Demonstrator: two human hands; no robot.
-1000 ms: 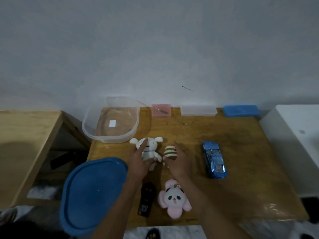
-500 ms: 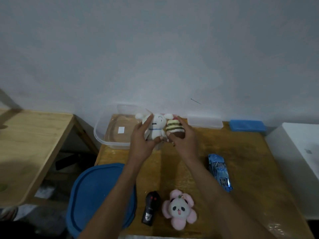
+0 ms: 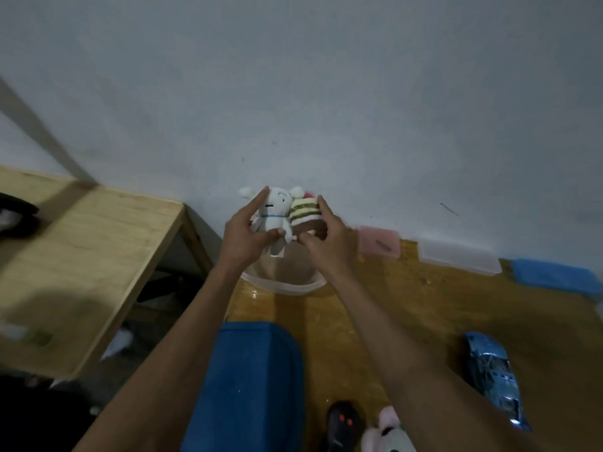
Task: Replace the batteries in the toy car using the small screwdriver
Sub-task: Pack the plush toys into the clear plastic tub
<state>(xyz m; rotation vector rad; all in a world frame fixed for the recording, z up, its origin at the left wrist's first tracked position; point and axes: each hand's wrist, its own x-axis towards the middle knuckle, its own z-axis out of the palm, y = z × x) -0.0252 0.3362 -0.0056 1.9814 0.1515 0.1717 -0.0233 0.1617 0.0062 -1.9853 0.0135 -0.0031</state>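
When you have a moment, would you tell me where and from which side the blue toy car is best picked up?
Grip the blue toy car across its narrow middle, coming from above. It lies flat on the wooden table with its long sides clear, so fingers could close on both flanks. Both hands are occupied holding plush toys.

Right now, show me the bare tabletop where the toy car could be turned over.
Bare wood lies between the right forearm and the blue toy car, up to the pink case and clear case. The near edge is crowded: blue lid, black remote, panda plush.
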